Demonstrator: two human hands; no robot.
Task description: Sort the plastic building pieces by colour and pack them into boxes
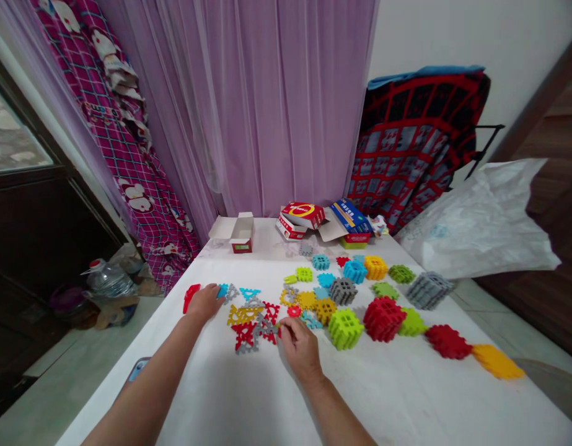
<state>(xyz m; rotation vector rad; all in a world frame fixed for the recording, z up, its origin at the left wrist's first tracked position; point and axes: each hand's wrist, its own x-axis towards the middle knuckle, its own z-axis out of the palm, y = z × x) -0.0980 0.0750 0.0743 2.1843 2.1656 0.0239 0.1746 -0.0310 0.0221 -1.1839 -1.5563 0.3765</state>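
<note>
My left hand (206, 301) reaches down among plastic interlocking pieces, between a red piece (189, 296) and a blue piece (222, 290). Its fingertips are mostly hidden, so I cannot tell whether it grips one. My right hand (300, 348) is closed in a pinch at the right edge of a flat cluster of triangular pieces. What sits between those fingers is too small to make out. The cluster has yellow pieces (239, 315), red pieces (243, 335) and grey pieces (265, 327). A light-blue triangular piece (250, 293) lies just beyond it.
Right of my hands stand lattice cubes: lime (345, 329), red (383, 319), dark grey (343, 291), grey (429, 290). Stacks of flat pieces (448, 342) extend along the right. Opened boxes (242, 234) line the table's back. A phone (137, 370) lies at the left edge; a plastic bag (481, 223) stands right.
</note>
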